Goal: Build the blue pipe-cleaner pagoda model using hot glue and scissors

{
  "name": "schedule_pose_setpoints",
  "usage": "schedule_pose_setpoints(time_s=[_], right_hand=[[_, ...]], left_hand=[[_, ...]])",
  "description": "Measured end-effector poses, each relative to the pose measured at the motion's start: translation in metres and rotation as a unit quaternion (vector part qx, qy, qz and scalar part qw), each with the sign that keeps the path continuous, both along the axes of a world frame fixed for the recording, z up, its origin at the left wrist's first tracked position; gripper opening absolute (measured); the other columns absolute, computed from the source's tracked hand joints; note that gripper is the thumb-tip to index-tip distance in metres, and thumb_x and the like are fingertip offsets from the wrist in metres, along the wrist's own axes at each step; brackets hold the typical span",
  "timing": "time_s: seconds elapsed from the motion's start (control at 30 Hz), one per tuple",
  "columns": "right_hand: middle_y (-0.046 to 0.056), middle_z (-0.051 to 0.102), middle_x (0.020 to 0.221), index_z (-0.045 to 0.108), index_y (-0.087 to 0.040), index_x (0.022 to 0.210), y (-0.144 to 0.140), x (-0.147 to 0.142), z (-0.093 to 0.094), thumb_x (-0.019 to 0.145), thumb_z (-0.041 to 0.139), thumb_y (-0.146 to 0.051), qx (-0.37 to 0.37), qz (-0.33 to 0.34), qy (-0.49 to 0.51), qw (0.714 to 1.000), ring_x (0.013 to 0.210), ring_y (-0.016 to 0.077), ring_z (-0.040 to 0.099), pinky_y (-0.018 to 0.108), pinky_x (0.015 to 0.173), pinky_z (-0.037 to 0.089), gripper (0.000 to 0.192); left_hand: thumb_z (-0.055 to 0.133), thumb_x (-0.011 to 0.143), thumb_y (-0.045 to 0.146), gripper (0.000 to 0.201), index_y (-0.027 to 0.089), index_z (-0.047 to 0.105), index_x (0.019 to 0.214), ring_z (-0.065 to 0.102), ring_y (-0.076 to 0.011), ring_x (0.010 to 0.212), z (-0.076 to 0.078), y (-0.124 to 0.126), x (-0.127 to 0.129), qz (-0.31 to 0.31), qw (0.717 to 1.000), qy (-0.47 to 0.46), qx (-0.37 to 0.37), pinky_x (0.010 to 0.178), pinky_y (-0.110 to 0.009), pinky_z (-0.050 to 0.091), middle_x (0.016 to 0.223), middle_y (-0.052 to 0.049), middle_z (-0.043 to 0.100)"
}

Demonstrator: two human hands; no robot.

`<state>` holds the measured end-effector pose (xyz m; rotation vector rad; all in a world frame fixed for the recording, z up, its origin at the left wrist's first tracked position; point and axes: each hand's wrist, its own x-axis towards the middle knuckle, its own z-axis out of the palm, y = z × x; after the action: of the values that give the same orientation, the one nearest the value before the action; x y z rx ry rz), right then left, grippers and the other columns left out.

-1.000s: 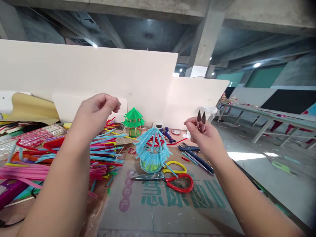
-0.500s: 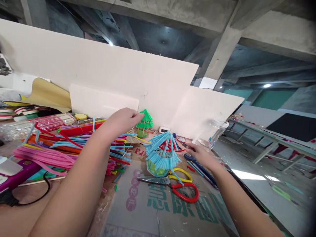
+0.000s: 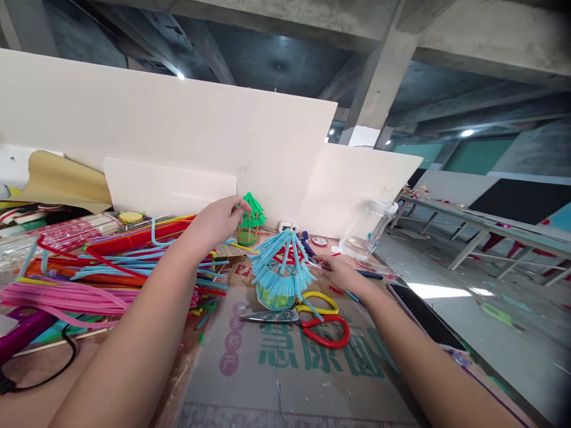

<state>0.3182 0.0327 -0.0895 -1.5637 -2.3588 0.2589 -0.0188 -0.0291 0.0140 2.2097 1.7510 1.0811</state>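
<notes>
My left hand (image 3: 219,223) is at the left edge of a small green-roofed model pavilion (image 3: 250,215), fingers loosely bent and apart, with no held thing showing. A larger model pavilion with a light-blue pipe-cleaner roof (image 3: 284,270) stands upright in front, on cardboard (image 3: 250,386). My right hand (image 3: 341,274) is just right of the blue roof. Its fingertips are pinched together by a small dark item that I cannot make out. Scissors with one yellow and one red handle (image 3: 328,331) lie at the foot of the blue pavilion.
Bundles of pipe cleaners (image 3: 71,297) cover the left side. A clear plastic jug (image 3: 368,229) stands at the back right, before white boards (image 3: 178,131). A dark phone (image 3: 426,318) lies along the right table edge. A purple tool with a black cord (image 3: 29,336) sits at the left.
The view has shifted slightly. My right hand has moved left, closer to the blue pavilion. My left hand has drawn back a little from the green roof. Both pavilions remain standing.
</notes>
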Motion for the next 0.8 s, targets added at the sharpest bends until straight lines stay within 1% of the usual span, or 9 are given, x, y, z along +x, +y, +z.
schedule_pose_setpoints(time_s=[0.07, 0.13, 0.2, 0.27, 0.4, 0.5, 0.63, 0.73, 0.8], right_hand=[[0.009, 0.073, 0.107, 0.066, -0.019, 0.124, -0.001, 0.0, -0.002, 0.082, 0.059, -0.017, -0.008, 0.003, -0.002, 1.0, 0.089, 0.0209, 0.067, 0.028, 0.077, 0.049, 0.043], [0.008, 0.074, 0.102, 0.067, -0.019, 0.121, -0.003, 0.001, -0.001, 0.081, 0.061, -0.019, -0.006, -0.003, -0.006, 1.0, 0.083, 0.0205, 0.066, 0.027, 0.073, 0.048, 0.04], [0.009, 0.074, 0.099, 0.069, -0.019, 0.119, -0.004, 0.001, 0.005, 0.082, 0.061, -0.022, 0.011, -0.014, -0.007, 1.0, 0.081, 0.0212, 0.065, 0.028, 0.072, 0.046, 0.038], [0.009, 0.073, 0.1, 0.069, -0.019, 0.118, -0.006, 0.0, 0.013, 0.084, 0.059, -0.022, 0.031, -0.021, -0.003, 0.999, 0.083, 0.0214, 0.064, 0.028, 0.072, 0.045, 0.035], [0.009, 0.071, 0.101, 0.069, -0.019, 0.114, -0.012, -0.003, 0.028, 0.087, 0.057, -0.023, 0.052, -0.012, 0.008, 0.999, 0.085, 0.0201, 0.062, 0.028, 0.073, 0.044, 0.03], [0.007, 0.071, 0.102, 0.07, -0.02, 0.111, -0.022, -0.005, 0.04, 0.088, 0.059, -0.026, 0.053, 0.007, 0.018, 0.998, 0.086, 0.0195, 0.062, 0.028, 0.075, 0.043, 0.026], [0.004, 0.073, 0.096, 0.072, -0.023, 0.104, -0.043, -0.012, 0.056, 0.091, 0.057, -0.031, 0.038, 0.04, 0.012, 0.998, 0.08, 0.0171, 0.061, 0.026, 0.068, 0.04, 0.021], [0.002, 0.071, 0.084, 0.072, -0.022, 0.096, -0.056, -0.019, 0.064, 0.092, 0.054, -0.032, 0.034, 0.062, -0.037, 0.997, 0.069, 0.0145, 0.057, 0.025, 0.061, 0.034, 0.02], [0.002, 0.07, 0.079, 0.072, -0.021, 0.089, -0.06, -0.023, 0.065, 0.091, 0.055, -0.031, 0.027, 0.071, -0.076, 0.994, 0.066, 0.0137, 0.055, 0.025, 0.059, 0.031, 0.02]], left_hand=[[0.044, 0.084, 0.025, 0.038, 0.02, 0.063, 0.117, 0.064, -0.0188, 0.083, -0.004, 0.001, 0.01, -0.046, 0.999, -0.026, 0.001, 0.071, -0.03, 0.047, 0.106, -0.004, 0.071], [0.048, 0.087, 0.034, 0.039, 0.02, 0.064, 0.12, 0.064, -0.0199, 0.093, -0.008, 0.001, 0.021, -0.09, 0.995, -0.049, 0.001, 0.079, -0.031, 0.049, 0.113, -0.004, 0.071], [0.05, 0.088, 0.048, 0.044, 0.021, 0.066, 0.119, 0.064, -0.0209, 0.1, -0.012, 0.0, 0.034, -0.116, 0.991, -0.066, 0.008, 0.086, -0.031, 0.049, 0.115, -0.004, 0.071], [0.051, 0.088, 0.054, 0.046, 0.022, 0.069, 0.117, 0.064, -0.0208, 0.1, -0.017, -0.001, 0.047, -0.125, 0.99, -0.068, 0.023, 0.088, -0.031, 0.049, 0.114, -0.004, 0.071], [0.05, 0.09, 0.052, 0.046, 0.019, 0.069, 0.116, 0.062, -0.0216, 0.104, -0.027, 0.001, 0.064, -0.141, 0.988, -0.042, 0.043, 0.087, -0.031, 0.049, 0.118, -0.007, 0.068], [0.047, 0.092, 0.048, 0.041, 0.02, 0.071, 0.11, 0.061, -0.0218, 0.107, -0.032, 0.005, 0.068, -0.164, 0.985, -0.015, 0.051, 0.09, -0.033, 0.047, 0.117, -0.006, 0.068], [0.051, 0.09, 0.047, 0.038, 0.021, 0.073, 0.107, 0.063, -0.0211, 0.102, -0.032, 0.009, 0.064, -0.148, 0.987, -0.037, 0.059, 0.088, -0.032, 0.047, 0.113, -0.006, 0.069], [0.054, 0.087, 0.051, 0.041, 0.021, 0.074, 0.108, 0.064, -0.0206, 0.089, -0.031, 0.011, 0.058, -0.115, 0.991, -0.046, 0.054, 0.079, -0.032, 0.048, 0.107, -0.007, 0.071], [0.054, 0.087, 0.055, 0.045, 0.022, 0.074, 0.11, 0.064, -0.0211, 0.086, -0.03, 0.011, 0.055, -0.101, 0.993, -0.045, 0.042, 0.077, -0.033, 0.047, 0.107, -0.007, 0.071]])
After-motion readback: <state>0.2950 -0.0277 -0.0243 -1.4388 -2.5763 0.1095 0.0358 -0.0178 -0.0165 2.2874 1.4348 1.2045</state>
